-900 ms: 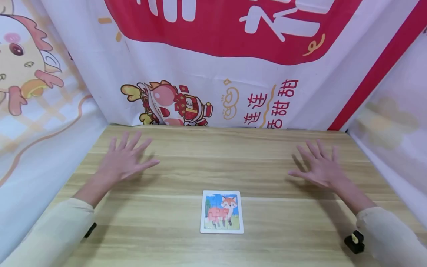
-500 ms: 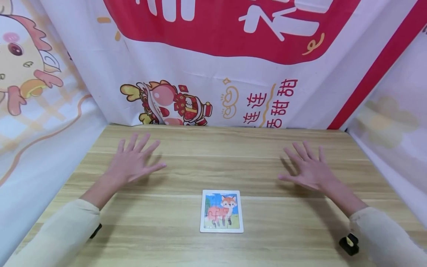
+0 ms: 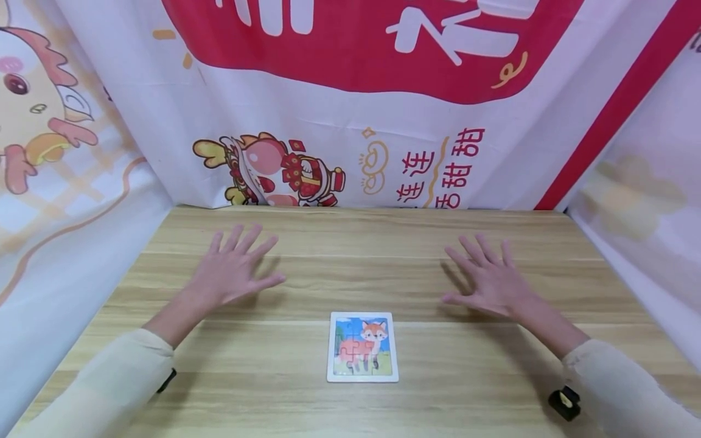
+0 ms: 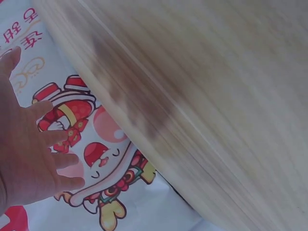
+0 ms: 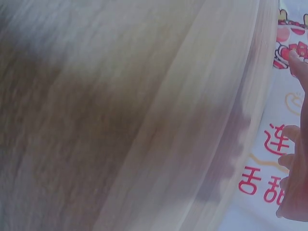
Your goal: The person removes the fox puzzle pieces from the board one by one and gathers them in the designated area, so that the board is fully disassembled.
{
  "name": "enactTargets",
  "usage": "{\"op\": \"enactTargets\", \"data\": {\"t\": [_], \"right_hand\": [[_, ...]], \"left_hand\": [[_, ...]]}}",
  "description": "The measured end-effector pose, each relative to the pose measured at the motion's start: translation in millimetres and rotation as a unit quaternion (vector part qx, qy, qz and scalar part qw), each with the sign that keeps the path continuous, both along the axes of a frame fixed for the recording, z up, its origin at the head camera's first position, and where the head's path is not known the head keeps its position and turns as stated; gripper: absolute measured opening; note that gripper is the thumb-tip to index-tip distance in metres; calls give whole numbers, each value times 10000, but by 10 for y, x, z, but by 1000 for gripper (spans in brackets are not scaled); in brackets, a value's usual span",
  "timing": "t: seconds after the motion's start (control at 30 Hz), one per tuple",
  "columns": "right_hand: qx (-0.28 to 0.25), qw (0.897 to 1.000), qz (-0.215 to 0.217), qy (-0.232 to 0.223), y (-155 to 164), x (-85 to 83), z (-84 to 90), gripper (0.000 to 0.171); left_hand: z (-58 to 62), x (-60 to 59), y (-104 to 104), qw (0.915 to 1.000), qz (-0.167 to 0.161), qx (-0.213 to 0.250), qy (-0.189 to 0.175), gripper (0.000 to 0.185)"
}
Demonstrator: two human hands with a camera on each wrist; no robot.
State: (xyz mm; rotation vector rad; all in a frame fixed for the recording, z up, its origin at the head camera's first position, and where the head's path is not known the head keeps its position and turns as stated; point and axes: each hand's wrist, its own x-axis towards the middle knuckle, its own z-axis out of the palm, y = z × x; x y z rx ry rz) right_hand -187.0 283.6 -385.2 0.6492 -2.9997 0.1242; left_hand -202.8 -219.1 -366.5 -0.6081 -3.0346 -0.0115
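Wooden table [image 3: 306, 413]: your left hand [image 3: 232, 274] and right hand [image 3: 490, 281] hover spread, holding nothing; a careless reach could knock the fox puzzle [image 3: 363, 347], lower centre.

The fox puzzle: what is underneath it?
The fox puzzle lies flat on the wooden table. Whatever sits directly beneath it is covered. Neither hand touches it.

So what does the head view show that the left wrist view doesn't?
Only the head view shows the puzzle, the right hand and both sleeves. Only the left wrist view shows the left hand from the palm side, fingers spread, with its blurred shadow on the wood. Both show the left hand, the table and the cartoon banner behind it.
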Motion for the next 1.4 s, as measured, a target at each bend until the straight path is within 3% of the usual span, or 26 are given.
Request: {"op": "enactTargets", "data": {"t": [0.43, 0.8, 1.17, 1.4], "right_hand": [[-92, 9987, 456, 204, -174, 55, -32, 99], [-296, 9973, 663, -139, -327, 104, 11, 98], [-523, 9929, 1045, -239, -498, 150, -30, 99], [-632, 9887, 1291, -423, -596, 207, -38, 93]], "left_hand": [[-37, 85, 270, 9992, -305, 224, -127, 88], [-81, 131, 409, 9961, -584, 505, -415, 84], [-104, 167, 548, 9859, -1079, 1036, -755, 76], [-113, 219, 649, 9794, -1212, 1241, -1034, 70]]}}
